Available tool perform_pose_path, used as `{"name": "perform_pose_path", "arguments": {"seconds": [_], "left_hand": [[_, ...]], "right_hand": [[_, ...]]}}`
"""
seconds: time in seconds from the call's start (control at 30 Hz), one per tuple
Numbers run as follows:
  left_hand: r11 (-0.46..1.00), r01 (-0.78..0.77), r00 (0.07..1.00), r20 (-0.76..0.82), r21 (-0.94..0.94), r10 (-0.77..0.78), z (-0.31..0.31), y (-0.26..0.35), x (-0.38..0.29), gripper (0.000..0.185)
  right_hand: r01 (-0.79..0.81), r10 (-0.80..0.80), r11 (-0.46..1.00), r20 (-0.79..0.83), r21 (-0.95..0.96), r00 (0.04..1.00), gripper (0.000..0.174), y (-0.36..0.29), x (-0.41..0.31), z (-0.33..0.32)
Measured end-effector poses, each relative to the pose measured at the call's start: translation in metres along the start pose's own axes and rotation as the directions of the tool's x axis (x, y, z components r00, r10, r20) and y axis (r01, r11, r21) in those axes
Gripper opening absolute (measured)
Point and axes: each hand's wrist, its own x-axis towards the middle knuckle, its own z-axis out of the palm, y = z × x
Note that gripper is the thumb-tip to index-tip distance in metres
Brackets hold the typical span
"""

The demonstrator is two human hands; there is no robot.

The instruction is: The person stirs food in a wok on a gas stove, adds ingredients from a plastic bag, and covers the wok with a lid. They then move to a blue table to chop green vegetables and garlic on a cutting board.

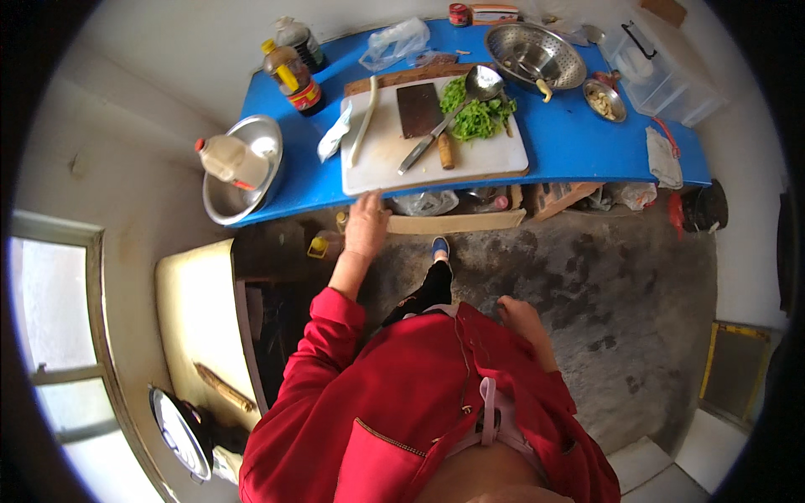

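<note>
My left hand (pixel 368 223) is at the table's front edge, just below the near left corner of a white cutting board (pixel 377 170); whether it touches the board I cannot tell. My right hand (pixel 521 317) hangs beside my body over the floor, its fingers curled with nothing visible in them. On the board lie a cleaver (pixel 418 112) with a wooden handle, chopped green leaves (pixel 481 119), a metal ladle (pixel 484 83) resting across them, and a long pale stalk (pixel 363 122). A crumpled white plastic packet (pixel 334 133) lies at the board's left side.
On the blue table (pixel 560 151) stand a steel basin (pixel 272 135) holding a plastic jug (pixel 233 160), a sauce bottle (pixel 292 78), a steel colander (pixel 569 60), a small bowl of pale pieces (pixel 605 102) and a clear plastic bin (pixel 660 75). A lidded wok (pixel 179 434) is at lower left.
</note>
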Motion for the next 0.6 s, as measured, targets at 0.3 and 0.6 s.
{"name": "perform_pose_path", "arguments": {"seconds": [0.3, 0.6], "left_hand": [[0.924, 0.23, 0.962, 0.07, 0.305, -0.263, 0.056, -0.071, 0.15, 0.067], [0.81, 0.349, 0.937, 0.18, -0.471, -0.3, 0.058, -0.091, 0.188, 0.026]], "right_hand": [[-0.13, 0.124, 0.983, -0.057, -0.13, 0.991, 0.012, -0.016, 0.11, -0.099], [-0.048, 0.049, 0.999, -0.104, 0.004, 0.993, 0.017, -0.049, 0.18, -0.153]]}}
